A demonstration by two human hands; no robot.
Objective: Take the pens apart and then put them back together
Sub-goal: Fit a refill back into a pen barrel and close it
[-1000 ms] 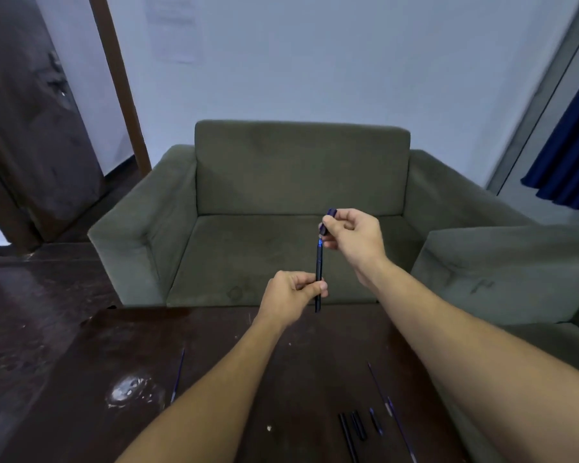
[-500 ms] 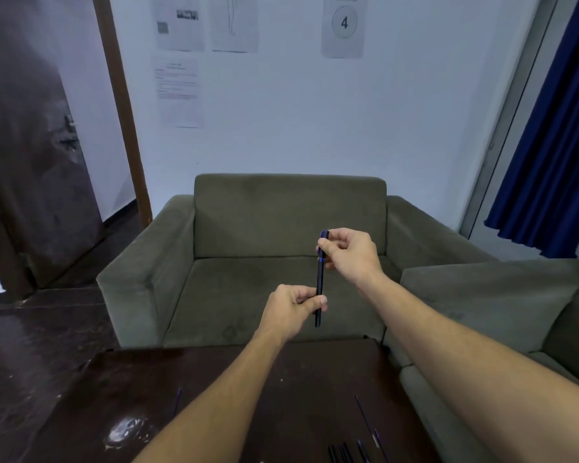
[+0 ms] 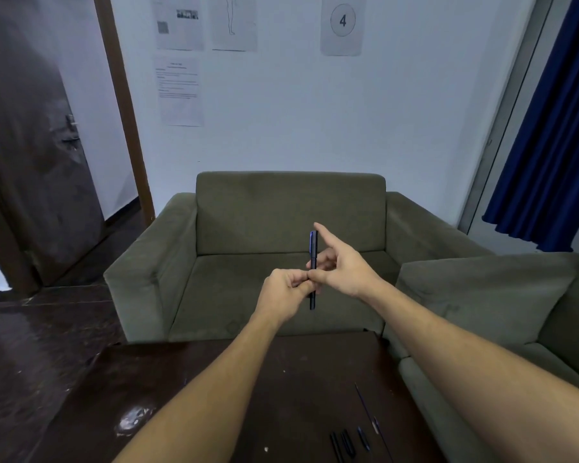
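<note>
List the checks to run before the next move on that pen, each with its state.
1. Pen held upright, clear of the table: ok.
2. Left hand grips the pen's lower half: ok.
3. Right hand has a firm hold: cannot tell; its index finger points up.
4. Pen fully assembled: cannot tell.
5. Loose pen parts lie on the table within view: ok.
</note>
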